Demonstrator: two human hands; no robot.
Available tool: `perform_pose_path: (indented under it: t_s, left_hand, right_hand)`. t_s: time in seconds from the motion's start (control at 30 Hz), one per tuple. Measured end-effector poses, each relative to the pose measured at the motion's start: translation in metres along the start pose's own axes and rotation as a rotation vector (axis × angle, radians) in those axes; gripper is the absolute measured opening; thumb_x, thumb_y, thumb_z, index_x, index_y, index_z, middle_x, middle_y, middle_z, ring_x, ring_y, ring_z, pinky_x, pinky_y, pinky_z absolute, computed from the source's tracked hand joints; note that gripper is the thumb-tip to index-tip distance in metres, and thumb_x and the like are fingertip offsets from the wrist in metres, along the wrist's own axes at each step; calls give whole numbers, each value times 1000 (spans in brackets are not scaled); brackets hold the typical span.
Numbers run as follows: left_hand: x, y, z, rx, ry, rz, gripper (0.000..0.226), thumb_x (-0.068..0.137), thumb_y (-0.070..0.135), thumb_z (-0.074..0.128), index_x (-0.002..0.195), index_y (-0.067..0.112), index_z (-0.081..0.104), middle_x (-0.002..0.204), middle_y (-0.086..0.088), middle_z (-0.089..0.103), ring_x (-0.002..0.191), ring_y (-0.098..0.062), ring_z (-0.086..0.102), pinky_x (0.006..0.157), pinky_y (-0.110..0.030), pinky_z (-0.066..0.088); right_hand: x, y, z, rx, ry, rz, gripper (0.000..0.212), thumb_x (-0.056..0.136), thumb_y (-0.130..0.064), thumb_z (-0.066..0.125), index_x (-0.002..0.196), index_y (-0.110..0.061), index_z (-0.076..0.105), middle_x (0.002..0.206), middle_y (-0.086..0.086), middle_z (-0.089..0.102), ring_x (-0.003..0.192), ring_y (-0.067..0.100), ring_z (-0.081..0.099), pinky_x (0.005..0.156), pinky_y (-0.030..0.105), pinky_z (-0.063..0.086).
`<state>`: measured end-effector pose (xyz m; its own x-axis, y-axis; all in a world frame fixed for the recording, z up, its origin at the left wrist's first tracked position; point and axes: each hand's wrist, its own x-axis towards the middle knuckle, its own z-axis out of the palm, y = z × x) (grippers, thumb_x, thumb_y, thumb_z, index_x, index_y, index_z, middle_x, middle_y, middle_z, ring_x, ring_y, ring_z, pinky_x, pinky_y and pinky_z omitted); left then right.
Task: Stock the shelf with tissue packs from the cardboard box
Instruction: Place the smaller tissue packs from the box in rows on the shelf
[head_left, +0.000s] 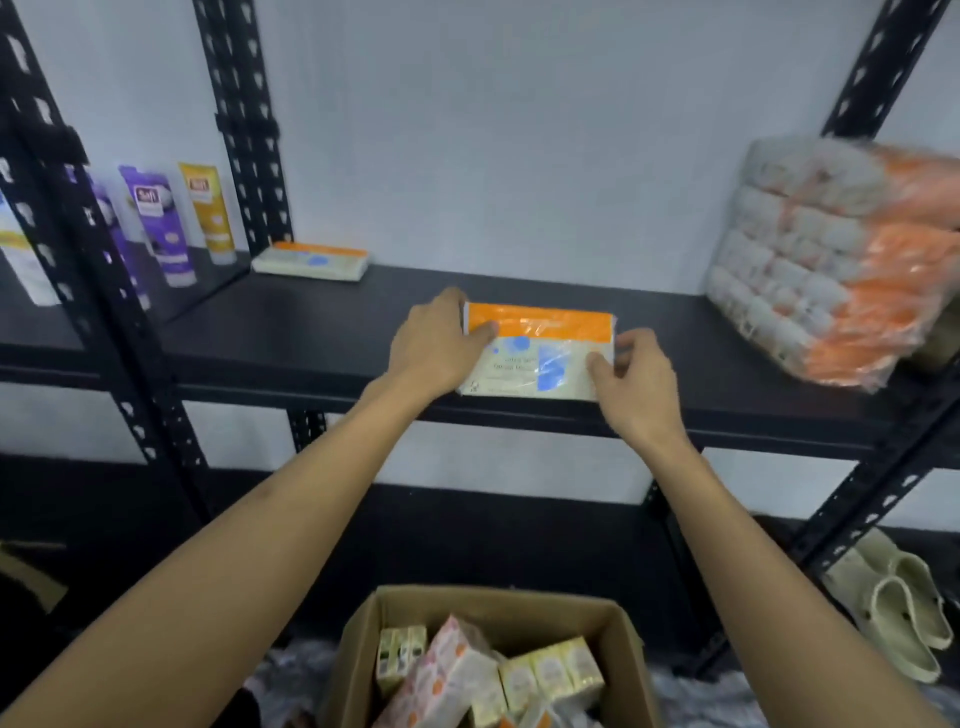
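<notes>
Head view, left hand (439, 345): grasps the left end of the tissue pack (537, 356), thumb on the top face, fingers wrapped behind the far edge. This grip likely steers the pack square to the shelf front.
Right hand (631, 376): pinches the right end of the same pack, thumb on top, fingers curled round the end. Judged purpose: both ends are held so the soft pack does not sag or twist while it is set down.
Tissue pack: lies flat at the front edge of the shelf (311, 332), at 12 o'clock from the cardboard box (498, 608). Whether it rests fully on the board cannot be told.
Appearance: flat rectangular pack in glossy clear film; orange band along the far long side, cream body, blue blots, small print too blurred to read.
Second pack (311, 262): same design, flat at the shelf's rear, at 10 o'clock from the held pack, well apart.
Wrapped bundle (831, 260): orange-and-white stack at 2 o'clock, on the shelf's right end.
Cardboard box: open, below the shelf, holding further packs.
Tubes (179, 228): upright on the neighbouring shelf at 10 o'clock.
</notes>
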<state>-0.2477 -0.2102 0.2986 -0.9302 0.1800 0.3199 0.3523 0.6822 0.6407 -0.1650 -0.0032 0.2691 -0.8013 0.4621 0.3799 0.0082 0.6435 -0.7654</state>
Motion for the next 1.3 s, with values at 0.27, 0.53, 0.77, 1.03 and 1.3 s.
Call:
perform_pose_path:
  t_s: [0.27,0.53,0.77,1.03,1.3]
  left_hand:
    - [20,-7,19,307,-106,-21,51,101,45,54,142,15,50,137,-8,54,128,-27,48,101,-42,40]
    - [14,10,49,290,-213,289,35,108,24,32,121,16,64,122,-4,68,119,-28,60,103,-44,43]
    - [17,-25,42,313,-302,292,51,112,37,21,160,23,29,168,-2,24,157,-19,10,126,-43,11]
    - [24,-20,19,402,-411,212,51,111,37,24,161,28,25,170,-9,13,158,-29,4,125,-51,7]
    - [14,-2,46,407,-344,329,48,111,30,23,154,14,39,160,-4,39,151,-22,26,121,-45,23]
  right_hand:
    - [18,2,13,-562,-96,-72,35,102,-33,41,123,-9,55,126,11,54,115,29,47,95,41,40]
    - [31,-13,42,-644,-341,-449,47,110,-33,22,140,-14,54,157,3,42,149,23,29,120,42,23]
    - [35,-1,35,-625,-426,-323,51,110,-32,18,157,-16,29,165,-3,27,153,13,18,123,36,16]
    - [42,4,6,-447,-546,-191,51,111,-35,20,155,-15,36,163,-3,30,152,14,22,121,33,13]
    - [37,-6,51,-596,-443,-399,42,109,-22,27,143,-9,48,150,7,48,143,24,38,119,39,26]
